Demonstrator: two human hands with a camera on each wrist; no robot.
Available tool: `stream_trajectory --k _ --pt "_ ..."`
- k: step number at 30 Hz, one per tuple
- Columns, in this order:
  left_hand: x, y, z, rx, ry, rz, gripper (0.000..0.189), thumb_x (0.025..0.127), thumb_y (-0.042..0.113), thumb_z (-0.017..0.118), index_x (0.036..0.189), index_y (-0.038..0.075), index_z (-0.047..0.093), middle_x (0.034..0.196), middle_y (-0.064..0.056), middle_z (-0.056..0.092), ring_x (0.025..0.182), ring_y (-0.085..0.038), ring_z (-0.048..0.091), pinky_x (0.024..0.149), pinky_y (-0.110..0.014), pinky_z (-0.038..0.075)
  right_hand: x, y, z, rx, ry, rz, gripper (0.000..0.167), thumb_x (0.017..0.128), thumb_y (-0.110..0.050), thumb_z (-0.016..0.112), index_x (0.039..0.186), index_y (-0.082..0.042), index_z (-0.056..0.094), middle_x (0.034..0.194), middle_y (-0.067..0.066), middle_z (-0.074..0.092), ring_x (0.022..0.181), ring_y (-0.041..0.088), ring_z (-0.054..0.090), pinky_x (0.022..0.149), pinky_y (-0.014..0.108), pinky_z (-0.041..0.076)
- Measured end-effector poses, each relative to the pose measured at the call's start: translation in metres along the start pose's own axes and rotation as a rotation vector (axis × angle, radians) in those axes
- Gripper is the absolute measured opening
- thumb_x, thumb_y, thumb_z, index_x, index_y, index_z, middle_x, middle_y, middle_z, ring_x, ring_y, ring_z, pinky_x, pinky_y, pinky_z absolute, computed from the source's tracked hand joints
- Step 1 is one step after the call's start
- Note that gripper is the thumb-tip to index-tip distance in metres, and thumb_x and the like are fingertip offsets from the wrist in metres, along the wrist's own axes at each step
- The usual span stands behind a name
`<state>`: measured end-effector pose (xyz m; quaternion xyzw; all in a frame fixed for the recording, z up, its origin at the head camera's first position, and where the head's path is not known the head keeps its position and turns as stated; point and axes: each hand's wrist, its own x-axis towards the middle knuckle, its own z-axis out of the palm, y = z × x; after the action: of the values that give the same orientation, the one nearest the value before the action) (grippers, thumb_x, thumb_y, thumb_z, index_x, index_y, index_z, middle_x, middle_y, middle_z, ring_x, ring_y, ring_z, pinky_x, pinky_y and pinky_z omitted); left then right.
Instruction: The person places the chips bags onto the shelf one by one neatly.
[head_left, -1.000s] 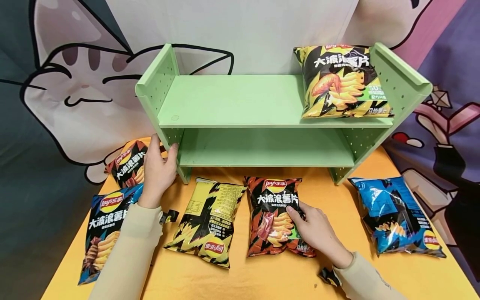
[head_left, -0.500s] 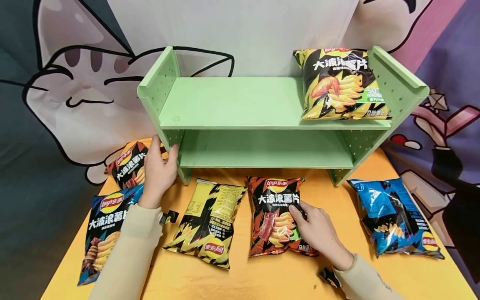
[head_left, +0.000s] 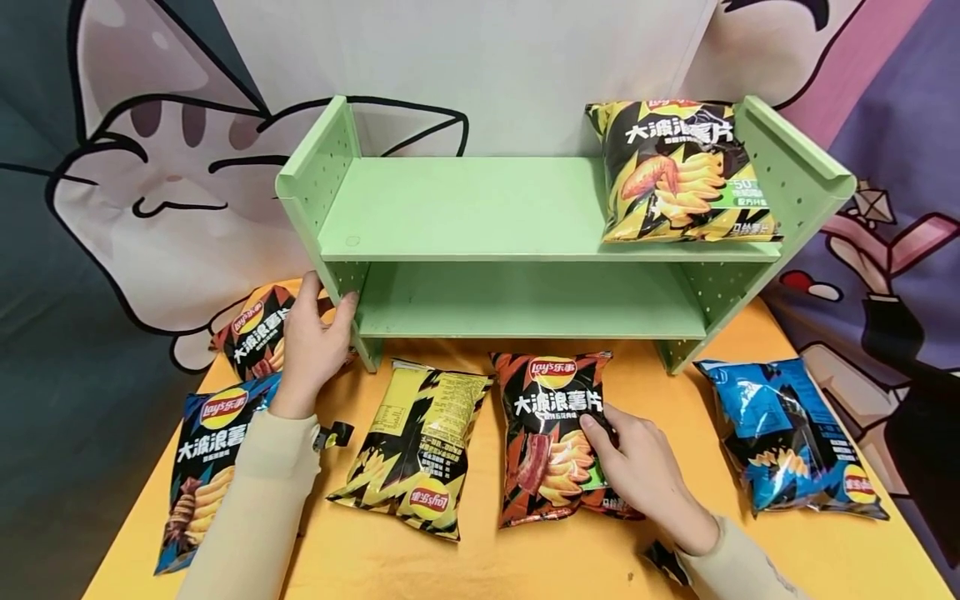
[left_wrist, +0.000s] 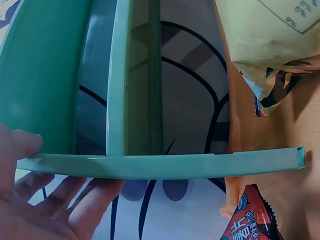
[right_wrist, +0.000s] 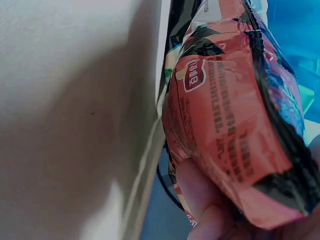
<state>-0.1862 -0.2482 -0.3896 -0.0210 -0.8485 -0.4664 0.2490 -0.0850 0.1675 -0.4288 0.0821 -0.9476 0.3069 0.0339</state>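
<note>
My left hand point(head_left: 315, 354) grips the left side panel of a green two-tier shelf point(head_left: 465, 204), thumb inside and fingers outside. The left wrist view shows that panel point(left_wrist: 175, 166) between the thumb and the fingers of the hand point(left_wrist: 55, 200). In front of the shelf, my right hand point(head_left: 651, 475) holds a red and black Lay's chip bag point(head_left: 540, 454) by its right edge, thumb on the printed front. From the right wrist camera, the bag's red back point(right_wrist: 220, 115) faces me, with fingers pressed against it.
A yellow chip bag point(head_left: 678, 179) leans on the upper tier's right end. On the orange table point(head_left: 525, 567) lie another yellow bag point(head_left: 416, 450), a blue bag point(head_left: 795, 442) at right, and a blue bag point(head_left: 213, 458) and red bag point(head_left: 258, 329) at left, partly behind my left arm.
The red bag in my right hand looks slightly larger, its bottom edge lower in the head view; the hand has shifted a little right and down. My left hand stays on the shelf.
</note>
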Motion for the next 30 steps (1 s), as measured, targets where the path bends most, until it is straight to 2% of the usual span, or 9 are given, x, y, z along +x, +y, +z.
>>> stream_trajectory --k 4,8,13,15,19,24,27,30 --pt "-0.001 0.001 -0.003 -0.033 -0.050 -0.028 0.046 0.105 0.032 0.059 0.146 0.013 0.051 0.151 -0.011 0.057 0.125 -0.038 0.067 0.092 -0.054 0.058 -0.004 -0.005 -0.006 -0.018 0.023 -0.030 0.029 0.108 -0.041 0.053 0.090 -0.023 0.067 0.058 -0.009 0.042 0.059 0.009 0.045 0.061 0.026 0.035" --pt "-0.002 0.003 -0.005 -0.047 -0.078 -0.042 0.047 0.104 0.033 0.060 0.148 0.016 0.050 0.147 -0.011 0.060 0.124 -0.036 0.068 0.089 -0.047 0.060 -0.007 -0.009 -0.011 -0.024 0.047 -0.061 0.026 0.107 -0.039 0.055 0.091 -0.024 0.068 0.061 -0.011 0.048 0.061 0.008 0.048 0.062 0.026 0.036" --pt "-0.001 0.003 -0.006 -0.046 -0.083 -0.050 0.047 0.104 0.032 0.060 0.146 0.014 0.050 0.144 -0.012 0.064 0.123 -0.033 0.068 0.088 -0.027 0.059 -0.009 -0.014 -0.015 -0.020 0.074 -0.107 0.021 0.106 -0.035 0.058 0.096 -0.024 0.072 0.066 -0.012 0.058 0.063 0.004 0.051 0.062 0.026 0.039" --pt "-0.001 0.002 -0.006 -0.040 -0.079 -0.047 0.046 0.104 0.032 0.060 0.145 0.012 0.050 0.143 -0.014 0.064 0.122 -0.033 0.069 0.086 -0.020 0.056 -0.010 -0.016 -0.016 -0.030 0.096 -0.135 0.019 0.105 -0.033 0.059 0.097 -0.024 0.073 0.072 -0.012 0.064 0.066 0.004 0.056 0.062 0.028 0.042" --pt "-0.001 0.001 -0.005 -0.024 -0.068 -0.026 0.045 0.104 0.030 0.060 0.143 0.009 0.051 0.140 -0.017 0.066 0.120 -0.034 0.070 0.085 -0.014 0.053 -0.012 -0.019 -0.019 -0.054 0.161 -0.209 0.012 0.103 -0.028 0.064 0.099 -0.022 0.074 0.084 -0.008 0.073 0.075 0.010 0.068 0.065 0.034 0.050" --pt "-0.001 0.002 -0.003 -0.016 -0.058 -0.008 0.045 0.105 0.030 0.059 0.143 0.007 0.051 0.140 -0.016 0.066 0.120 -0.034 0.070 0.087 -0.017 0.055 -0.012 -0.023 -0.025 -0.063 0.233 -0.313 0.007 0.098 -0.021 0.070 0.102 -0.018 0.075 0.092 -0.005 0.076 0.078 0.010 0.070 0.065 0.032 0.053" --pt "-0.002 0.002 -0.003 -0.017 -0.055 -0.015 0.045 0.105 0.030 0.059 0.143 0.008 0.051 0.140 -0.015 0.066 0.121 -0.033 0.069 0.090 -0.029 0.059 -0.012 -0.027 -0.031 -0.052 0.250 -0.377 0.009 0.095 -0.018 0.072 0.104 -0.018 0.076 0.094 -0.006 0.076 0.075 0.004 0.065 0.064 0.027 0.052" --pt "-0.003 0.002 -0.003 -0.015 -0.048 -0.022 0.045 0.105 0.031 0.059 0.142 0.008 0.051 0.140 -0.014 0.066 0.122 -0.033 0.069 0.092 -0.045 0.059 -0.011 -0.033 -0.038 -0.030 0.248 -0.437 0.009 0.095 -0.018 0.072 0.103 -0.020 0.074 0.090 -0.011 0.072 0.068 0.000 0.055 0.060 0.019 0.045"
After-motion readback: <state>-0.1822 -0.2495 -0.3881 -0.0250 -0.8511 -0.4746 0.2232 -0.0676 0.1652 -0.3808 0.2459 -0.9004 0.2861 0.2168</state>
